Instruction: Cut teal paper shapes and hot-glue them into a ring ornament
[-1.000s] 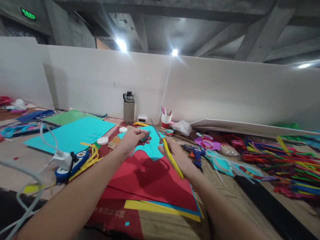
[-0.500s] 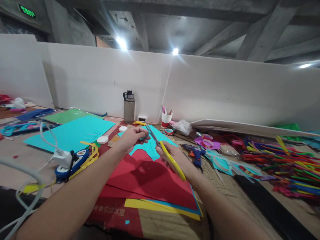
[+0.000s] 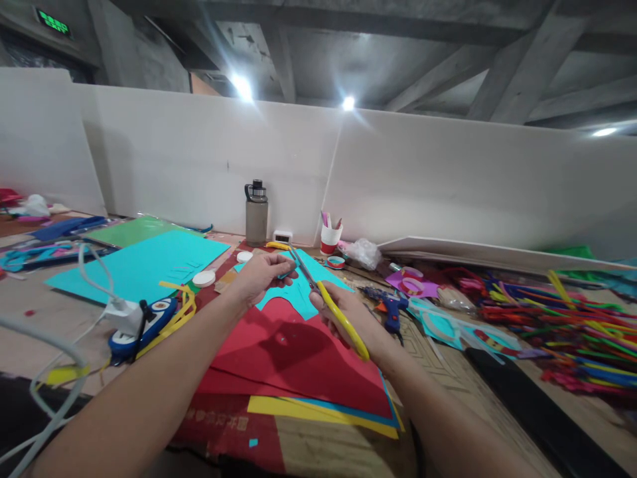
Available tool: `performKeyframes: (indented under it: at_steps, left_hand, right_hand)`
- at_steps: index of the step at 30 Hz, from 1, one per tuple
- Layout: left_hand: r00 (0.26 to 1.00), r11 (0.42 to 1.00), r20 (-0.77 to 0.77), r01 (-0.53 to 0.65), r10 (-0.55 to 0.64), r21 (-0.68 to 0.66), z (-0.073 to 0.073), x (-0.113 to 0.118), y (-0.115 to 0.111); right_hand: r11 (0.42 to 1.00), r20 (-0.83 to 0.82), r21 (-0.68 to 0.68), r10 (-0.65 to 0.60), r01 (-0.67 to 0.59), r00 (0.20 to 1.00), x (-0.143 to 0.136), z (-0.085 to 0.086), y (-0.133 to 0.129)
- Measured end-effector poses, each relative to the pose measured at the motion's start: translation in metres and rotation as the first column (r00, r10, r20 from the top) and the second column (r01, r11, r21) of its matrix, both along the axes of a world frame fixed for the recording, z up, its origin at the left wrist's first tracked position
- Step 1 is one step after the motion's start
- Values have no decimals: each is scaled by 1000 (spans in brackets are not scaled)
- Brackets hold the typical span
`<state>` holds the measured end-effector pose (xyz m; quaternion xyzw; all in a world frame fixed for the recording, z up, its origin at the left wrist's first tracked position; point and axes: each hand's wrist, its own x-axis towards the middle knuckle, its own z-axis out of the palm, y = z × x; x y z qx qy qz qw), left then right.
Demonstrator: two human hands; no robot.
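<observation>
Currently, the right hand (image 3: 352, 311) is closed around yellow-handled scissors (image 3: 340, 317), handles above red paper (image 3: 298, 365). Just left, the left hand (image 3: 261, 275), nearly closed, pinches a small blue piece (image 3: 287, 271) (shape unclear).

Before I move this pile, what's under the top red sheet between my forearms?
A yellow sheet and a blue sheet stick out near its front edge, with another red layer at front left. Whatever the top red sheet fully covers can't be seen.

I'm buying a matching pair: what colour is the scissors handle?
The scissors handle is yellow, clearest in the head view.
</observation>
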<state>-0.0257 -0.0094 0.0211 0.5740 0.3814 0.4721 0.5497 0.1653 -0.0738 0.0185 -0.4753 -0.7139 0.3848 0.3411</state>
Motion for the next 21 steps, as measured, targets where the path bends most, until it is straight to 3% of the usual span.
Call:
performKeyframes:
  at_steps: [8, 11, 17, 21]
  left_hand:
    - [999, 1000, 35, 25, -25, 1, 3, -3, -1]
    - [999, 1000, 45, 14, -14, 5, 3, -5, 1]
    - [977, 978, 127, -186, 173, 100, 3, -6, 5]
    - [985, 970, 62, -170, 161, 173, 5, -2, -1]
  right_hand:
    - [996, 61, -61, -60, 63, 996, -3, -2, 0]
    - [994, 167, -84, -54, 69, 985, -3, -6, 2]
    - [993, 560, 112, -35, -33, 828, 0, -23, 3]
    - [984, 675, 141, -14, -110, 738, -2, -29, -8]
